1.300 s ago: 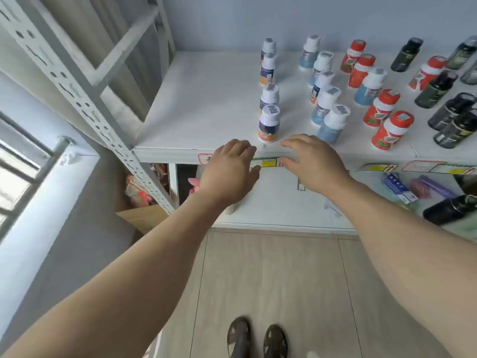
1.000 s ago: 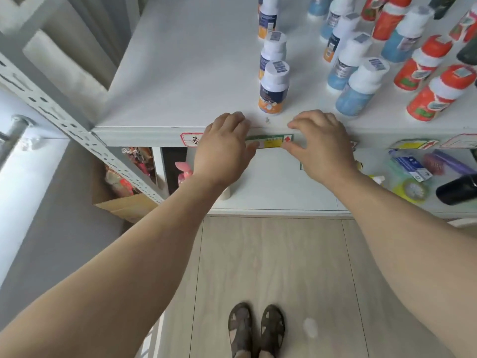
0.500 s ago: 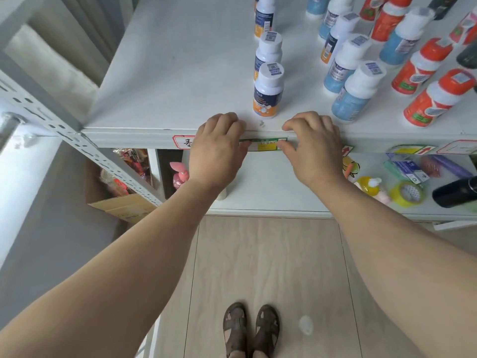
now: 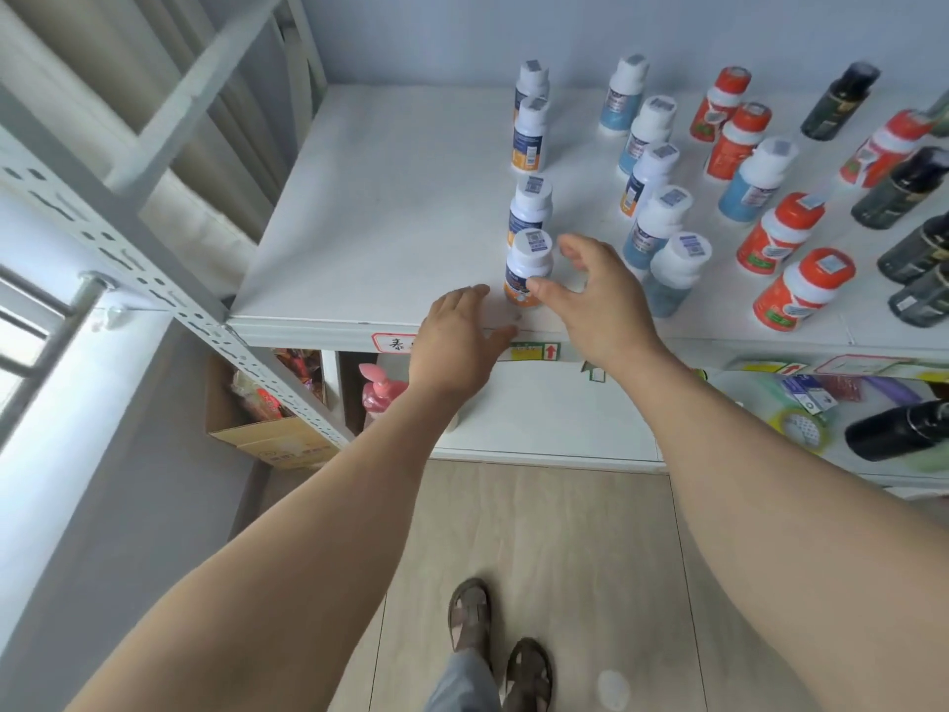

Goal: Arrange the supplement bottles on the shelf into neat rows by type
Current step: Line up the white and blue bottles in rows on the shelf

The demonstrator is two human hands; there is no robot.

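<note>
The right hand (image 4: 598, 300) has been lifted from the shelf (image 4: 390, 208) edge and spread wide around the front bottle (image 4: 529, 267) (thumb touching its base, nothing clasped yet), so straightening seems begun, while the left hand (image 4: 457, 341) is kept flat, empty, at the edge

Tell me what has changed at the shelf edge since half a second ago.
The right hand has lifted off the shelf's front edge and opened around the front orange-label bottle, thumb at its base, not yet gripping. The left hand stays on the edge. The bottle rows stand as before.
</note>
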